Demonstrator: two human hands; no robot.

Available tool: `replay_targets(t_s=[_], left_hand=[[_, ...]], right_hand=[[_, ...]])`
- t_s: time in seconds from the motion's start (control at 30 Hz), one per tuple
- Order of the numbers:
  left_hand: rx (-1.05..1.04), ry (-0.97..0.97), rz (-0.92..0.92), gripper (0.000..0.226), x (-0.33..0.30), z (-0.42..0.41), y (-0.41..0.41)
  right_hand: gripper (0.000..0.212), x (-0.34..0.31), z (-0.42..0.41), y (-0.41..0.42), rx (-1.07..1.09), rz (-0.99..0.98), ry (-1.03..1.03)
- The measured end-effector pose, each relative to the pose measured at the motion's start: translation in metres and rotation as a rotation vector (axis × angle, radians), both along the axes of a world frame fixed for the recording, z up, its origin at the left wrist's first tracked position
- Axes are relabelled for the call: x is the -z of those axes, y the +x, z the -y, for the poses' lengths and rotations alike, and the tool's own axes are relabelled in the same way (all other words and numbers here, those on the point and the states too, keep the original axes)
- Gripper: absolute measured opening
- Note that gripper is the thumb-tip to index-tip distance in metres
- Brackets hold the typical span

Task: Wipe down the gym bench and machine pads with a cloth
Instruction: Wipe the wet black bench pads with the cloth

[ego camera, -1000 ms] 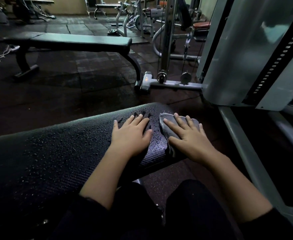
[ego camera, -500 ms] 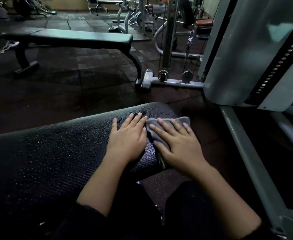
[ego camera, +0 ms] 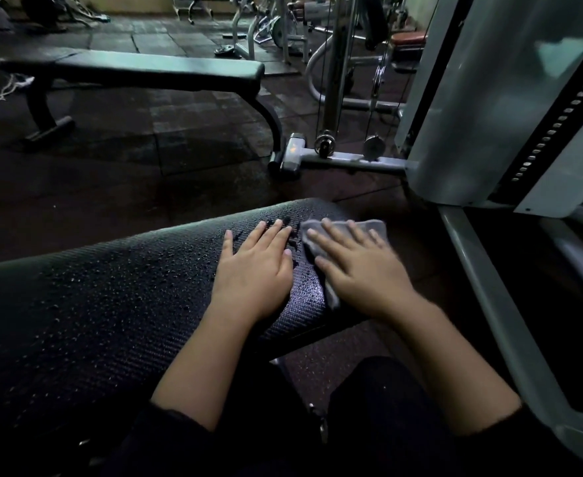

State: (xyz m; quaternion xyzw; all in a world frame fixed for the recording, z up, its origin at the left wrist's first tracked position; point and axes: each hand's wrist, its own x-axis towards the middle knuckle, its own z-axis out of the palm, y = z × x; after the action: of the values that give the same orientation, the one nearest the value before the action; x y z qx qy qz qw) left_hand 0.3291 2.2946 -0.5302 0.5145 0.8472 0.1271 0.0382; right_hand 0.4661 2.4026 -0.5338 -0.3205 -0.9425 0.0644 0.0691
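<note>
Progress: barely started, I'd judge. Your right hand (ego camera: 358, 266) presses flat, fingers straight, on the grey folded cloth (ego camera: 343, 235) at the far right end of the black textured padded worktop (ego camera: 93, 304). Left hand (ego camera: 253, 270) rests open beside it, holding nothing. Droplets cover most of the pad w/ only the strip btwn your hands looking wiped. Black flat bench (ego camera: 152, 68) behind looks untouched.

Wet bench pad (ego camera: 117, 304) under cloth (ego camera: 369, 227)
</note>
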Motion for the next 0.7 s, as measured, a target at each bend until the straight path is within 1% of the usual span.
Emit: replay_targets(t_s=[0.03, 0.07, 0.17, 0.2, 0.27, 0.33, 0.37, 0.43, 0.47, 0.5, 0.57, 0.63, 0.7], left_hand=[[-0.002, 0.002, -0.003, 0.051, 0.001, 0.0, -0.001], [-0.004, 0.003, -0.004, 0.051, 0.001, 0.0, -0.001], [-0.001, 0.003, 0.006, 0.051, 0.001, 0.001, -0.002], [0.0, 0.003, 0.008, 0.051, 0.0, 0.001, -0.001], [0.001, 0.003, 0.011, 0.051, -0.001, 0.002, -0.001], [0.002, 0.006, 0.013, 0.051, -0.001, 0.002, 0.0], [0.001, 0.007, 0.014, 0.051, -0.001, 0.002, 0.0], [0.001, 0.006, 0.015, 0.051, -0.001, 0.001, 0.0], [0.0, 0.005, 0.012, 0.051, -0.001, 0.001, 0.0], [-0.002, 0.006, 0.008, 0.051, -0.001, 0.001, -0.001], [-0.003, 0.008, 0.005, 0.051, 0.0, 0.0, -0.002], [-0.002, 0.006, 0.007, 0.051, 0.0, 0.001, -0.002], [0.002, 0.004, 0.01, 0.051, -0.001, 0.001, -0.002]], right_hand=[[0.062, 0.003, 0.013, 0.006, -0.039, -0.056, 0.043], [0.063, 0.005, 0.021, 0.016, -0.072, -0.125, 0.049], [0.054, 0.014, 0.011, 0.049, -0.122, -0.237, 0.03], [0.052, 0.017, -0.002, 0.055, -0.112, -0.262, -0.011], [0.042, 0.015, -0.028, 0.051, -0.068, -0.313, -0.18], [0.04, 0.01, -0.045, 0.031, -0.02, -0.305, -0.317], [0.042, 0.007, -0.047, 0.02, 0.003, -0.249, -0.315], [0.046, 0.0, -0.038, 0.0, 0.028, -0.098, -0.199], [0.048, -0.002, -0.026, -0.005, 0.003, -0.043, -0.13], [0.051, -0.002, -0.01, -0.004, -0.043, -0.031, -0.068], [0.061, 0.004, 0.017, 0.011, -0.135, -0.126, 0.018], [0.056, 0.013, 0.021, 0.035, -0.196, -0.237, 0.036], [0.049, 0.018, 0.003, 0.054, -0.192, -0.27, 0.007]])
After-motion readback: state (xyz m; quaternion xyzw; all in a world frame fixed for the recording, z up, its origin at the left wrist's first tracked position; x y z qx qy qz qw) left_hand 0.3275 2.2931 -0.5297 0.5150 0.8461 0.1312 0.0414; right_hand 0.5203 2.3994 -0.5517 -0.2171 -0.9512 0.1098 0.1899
